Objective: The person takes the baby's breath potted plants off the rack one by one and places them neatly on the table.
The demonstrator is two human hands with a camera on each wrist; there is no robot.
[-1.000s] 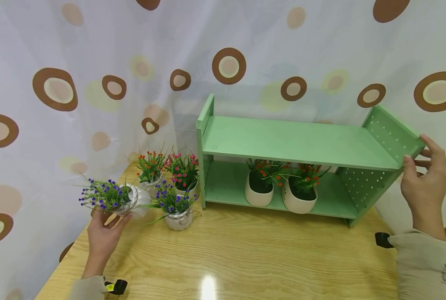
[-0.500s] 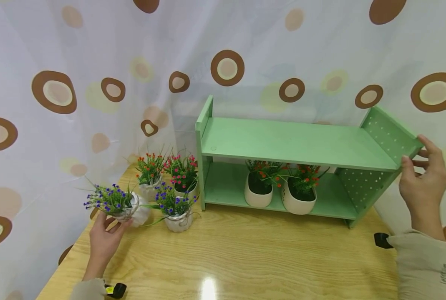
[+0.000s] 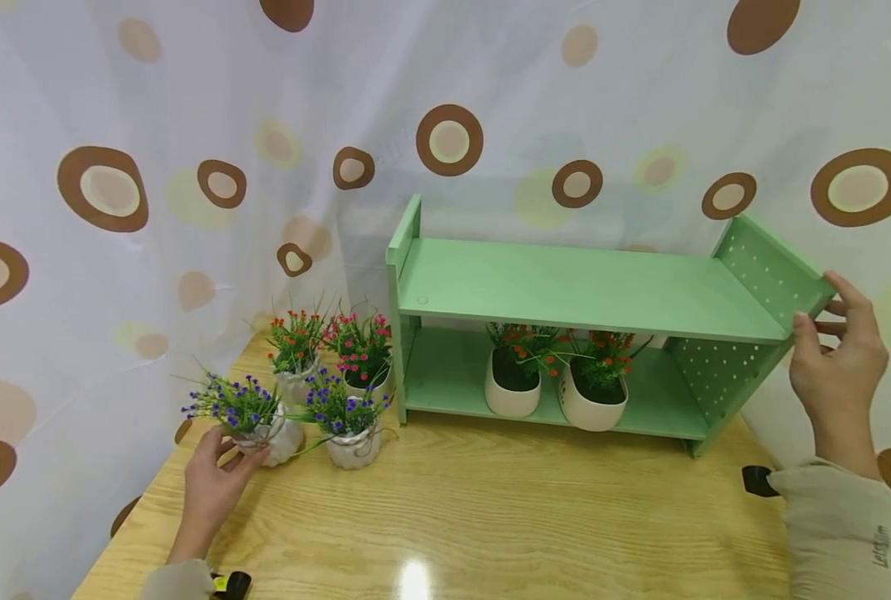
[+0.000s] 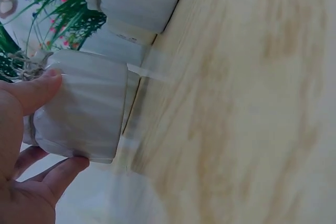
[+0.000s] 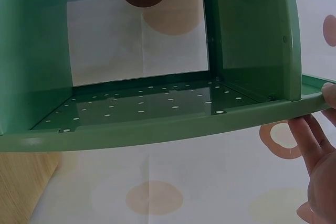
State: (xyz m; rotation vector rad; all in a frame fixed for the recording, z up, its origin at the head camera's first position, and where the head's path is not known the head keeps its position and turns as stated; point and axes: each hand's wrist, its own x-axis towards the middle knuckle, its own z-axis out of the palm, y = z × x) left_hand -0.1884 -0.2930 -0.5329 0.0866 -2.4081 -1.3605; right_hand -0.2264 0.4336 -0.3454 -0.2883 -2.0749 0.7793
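Note:
At the table's left, my left hand grips a white pot with blue-violet flowers, thumb on one side and fingers on the other. The left wrist view shows that pot close to the wooden surface; whether it touches is unclear. My right hand holds the upper right side panel of a green two-tier shelf between thumb and fingers. In the right wrist view the fingers lie against the edge of the perforated panel. Two cream pots with red-orange flowers stand on the lower tier.
Left of the shelf stand another white pot with blue-violet flowers, one with orange-red flowers and one with pink flowers. Wooden table stretches in front. A patterned curtain hangs behind.
My left hand has moved down and slightly right with its pot, which has turned from strongly tilted to more upright. My right hand keeps its hold on the shelf.

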